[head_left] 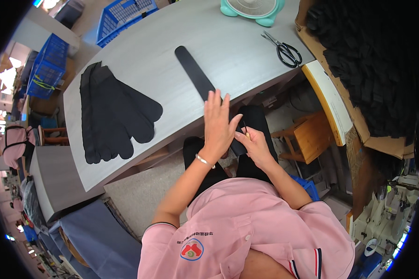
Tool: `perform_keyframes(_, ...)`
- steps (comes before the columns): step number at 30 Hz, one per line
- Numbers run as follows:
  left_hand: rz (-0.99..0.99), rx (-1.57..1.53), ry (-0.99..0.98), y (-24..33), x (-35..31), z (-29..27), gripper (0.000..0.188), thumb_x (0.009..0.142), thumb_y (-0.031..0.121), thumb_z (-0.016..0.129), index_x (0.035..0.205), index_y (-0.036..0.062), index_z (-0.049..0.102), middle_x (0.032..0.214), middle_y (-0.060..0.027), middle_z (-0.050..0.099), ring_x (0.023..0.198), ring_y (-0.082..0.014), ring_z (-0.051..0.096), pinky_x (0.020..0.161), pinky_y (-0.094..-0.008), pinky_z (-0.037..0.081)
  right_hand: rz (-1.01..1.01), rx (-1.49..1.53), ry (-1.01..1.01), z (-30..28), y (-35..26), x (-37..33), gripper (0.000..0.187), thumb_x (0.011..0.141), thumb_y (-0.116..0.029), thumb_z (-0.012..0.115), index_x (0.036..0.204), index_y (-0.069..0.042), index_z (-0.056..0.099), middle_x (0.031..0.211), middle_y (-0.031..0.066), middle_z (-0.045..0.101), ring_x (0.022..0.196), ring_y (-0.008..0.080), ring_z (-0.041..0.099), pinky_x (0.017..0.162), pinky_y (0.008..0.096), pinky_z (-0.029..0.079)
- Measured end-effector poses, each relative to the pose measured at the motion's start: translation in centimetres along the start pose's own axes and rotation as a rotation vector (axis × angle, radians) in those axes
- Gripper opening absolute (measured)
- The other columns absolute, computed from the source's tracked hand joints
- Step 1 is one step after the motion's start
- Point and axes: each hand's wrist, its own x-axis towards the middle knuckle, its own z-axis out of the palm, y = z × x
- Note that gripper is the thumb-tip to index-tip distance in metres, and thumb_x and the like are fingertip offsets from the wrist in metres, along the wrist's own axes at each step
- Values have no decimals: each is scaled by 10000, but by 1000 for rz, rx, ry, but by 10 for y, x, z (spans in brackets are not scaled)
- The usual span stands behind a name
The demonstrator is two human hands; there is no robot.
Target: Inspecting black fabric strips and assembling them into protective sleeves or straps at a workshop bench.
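Observation:
A long black fabric strip with a rounded far end lies across the table and runs over its near edge toward my lap. My left hand rests flat on the strip at the table edge, fingers stretched out and thumb apart. Just to its right, my right hand is closed around a small thin pointed tool with a yellowish handle; most of the handle is hidden by the fingers. The strip's near end passes beneath both hands, partly covered. Fanned out on the left of the table is a pile of black round-ended fabric pieces.
Black-handled scissors lie at the table's right, beyond them a mint-green fan. A cardboard box heaped with black pieces stands at the right. Blue crates are past the table's left end. A wooden stool stands below.

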Motion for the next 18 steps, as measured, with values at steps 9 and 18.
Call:
perform_keyframes(9,-34,298,-111,-94,74,24,689,1015,381,486,1468,-114,329,1573,-277,273,1497,-374,199,1226,-455,148,-137,-272,70,-2,15,-9,276,964,-212,623,825,20,569,580,89,494,552,95,430,510,326,375)
perform_keyframes(18,-144,356,-48,-154,129,15,710,1020,459,444,1466,-87,365,1567,-260,304,1494,-359,212,1225,-442,156,-55,-298,-5,-28,1,-28,231,984,-202,604,892,9,612,678,-35,476,646,44,395,570,239,361)
